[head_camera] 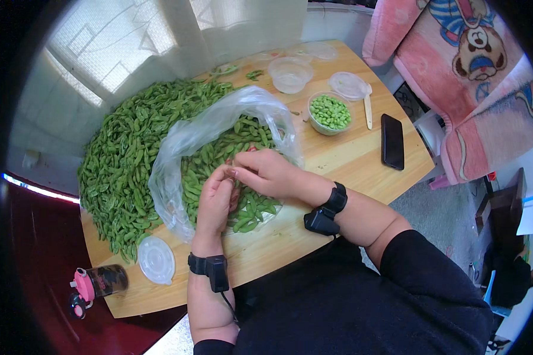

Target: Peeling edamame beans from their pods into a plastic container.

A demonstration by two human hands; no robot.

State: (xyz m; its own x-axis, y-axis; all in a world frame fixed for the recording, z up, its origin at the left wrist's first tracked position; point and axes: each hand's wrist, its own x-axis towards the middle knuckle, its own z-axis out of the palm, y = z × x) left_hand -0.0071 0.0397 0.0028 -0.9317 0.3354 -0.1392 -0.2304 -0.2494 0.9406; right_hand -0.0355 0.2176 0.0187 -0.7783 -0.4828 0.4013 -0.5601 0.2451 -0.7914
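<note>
My left hand [216, 199] and my right hand [266, 172] meet at the fingertips over a clear plastic bag [173, 155] lying open on the wooden table. Green soybean pods [246, 213] fill the bag under and around both hands. The fingers hide whatever may be pinched between them, so I cannot tell if either hand holds a pod. A large heap of pods [129, 146] lies left of the bag. Beyond my right hand, a clear plastic tub holds shelled green beans [330, 112].
An empty plastic tub [290, 74], a lid [348, 85], a pale spoon [368, 108] and a black phone [392, 142] lie at the right. Another lid [156, 260] and a pink-topped bottle [102, 282] are near the left edge. A person [511, 279] is far right.
</note>
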